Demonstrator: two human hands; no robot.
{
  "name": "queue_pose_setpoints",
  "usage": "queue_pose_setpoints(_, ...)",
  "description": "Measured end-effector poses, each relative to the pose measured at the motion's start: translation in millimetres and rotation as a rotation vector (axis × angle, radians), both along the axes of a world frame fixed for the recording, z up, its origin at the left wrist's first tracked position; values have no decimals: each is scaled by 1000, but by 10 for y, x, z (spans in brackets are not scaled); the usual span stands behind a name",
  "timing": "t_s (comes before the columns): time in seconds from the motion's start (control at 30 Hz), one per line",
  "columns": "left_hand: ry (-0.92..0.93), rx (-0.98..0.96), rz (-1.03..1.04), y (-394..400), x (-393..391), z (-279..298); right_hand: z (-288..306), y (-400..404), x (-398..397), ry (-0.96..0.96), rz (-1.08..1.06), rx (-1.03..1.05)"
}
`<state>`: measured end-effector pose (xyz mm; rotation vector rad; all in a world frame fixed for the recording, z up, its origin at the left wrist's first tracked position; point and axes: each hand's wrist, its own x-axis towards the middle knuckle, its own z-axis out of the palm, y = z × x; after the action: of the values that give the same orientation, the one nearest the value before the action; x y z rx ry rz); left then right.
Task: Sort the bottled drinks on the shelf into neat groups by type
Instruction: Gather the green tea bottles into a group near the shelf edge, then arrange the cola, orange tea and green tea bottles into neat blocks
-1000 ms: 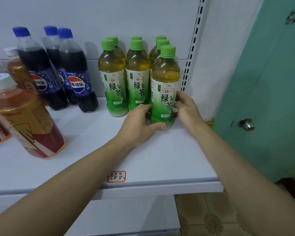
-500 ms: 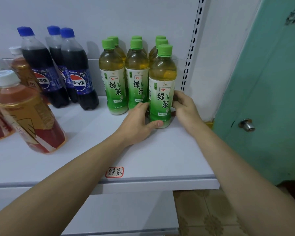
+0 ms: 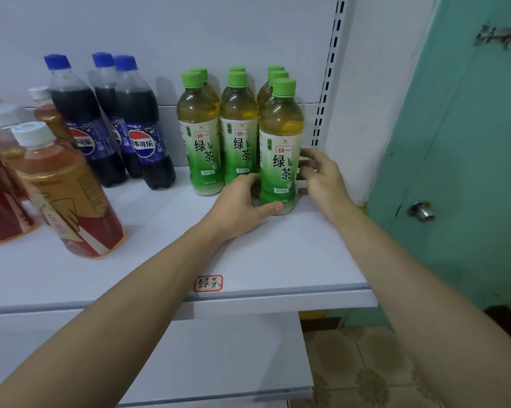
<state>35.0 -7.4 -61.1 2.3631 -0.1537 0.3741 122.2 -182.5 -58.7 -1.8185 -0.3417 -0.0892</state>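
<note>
Your left hand grips the base of the front green tea bottle, thumb across its foot; your right hand curls against its 3 o'clock side. It stands on the white shelf, labelled 统一 绿茶. At 9 o'clock stand Pepsi bottles; at 6, a handwritten 绿茶 tag.

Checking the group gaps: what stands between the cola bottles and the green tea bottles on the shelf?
Nothing. In the head view only a bare strip of white shelf separates the cola bottles from the green tea bottles.
</note>
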Motion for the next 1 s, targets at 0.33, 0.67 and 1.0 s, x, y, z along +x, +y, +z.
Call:
queue_pose_setpoints(0.33,92,559,-14,589,-856,276,648,-62,-957,-637,-215,-190)
queue_pose_setpoints(0.67,5,654,29,1619,-2291,461,820,1532,-2211,-589,128,-252)
queue_pose_setpoints(1.0,78,707,396,3513,-4082,509,819,3575,-3552,-513,426,-191)
